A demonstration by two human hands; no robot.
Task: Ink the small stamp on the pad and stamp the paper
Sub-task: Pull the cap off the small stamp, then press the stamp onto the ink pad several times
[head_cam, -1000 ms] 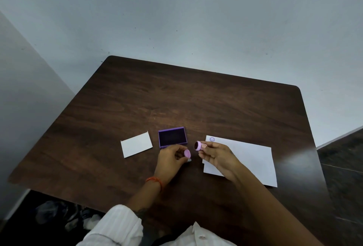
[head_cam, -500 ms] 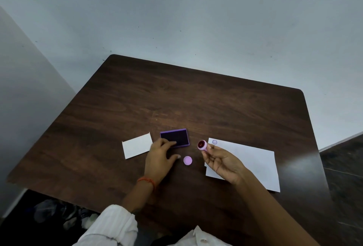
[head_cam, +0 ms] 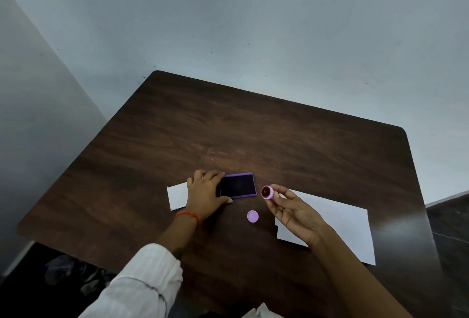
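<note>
A purple ink pad (head_cam: 238,185) lies open on the dark wooden table (head_cam: 266,135), its dark inked face up. My left hand (head_cam: 205,194) grips the pad's left end, thumb at the near edge and fingers at the far edge. My right hand (head_cam: 291,209) pinches a small pink round stamp (head_cam: 267,192) just right of the pad, above the table, its dark red face turned toward the pad. The white paper (head_cam: 337,226) lies under and to the right of that hand. The stamp's pink cap (head_cam: 252,216) rests on the table between my hands.
A smaller white card (head_cam: 177,197) lies left of the pad, partly covered by my left hand. The table's near edge runs below my forearms, and grey walls stand behind and to the left.
My left hand set the pink cap on the table and moved up-left onto the ink pad. My right hand kept the stamp and turned its face toward the pad.
</note>
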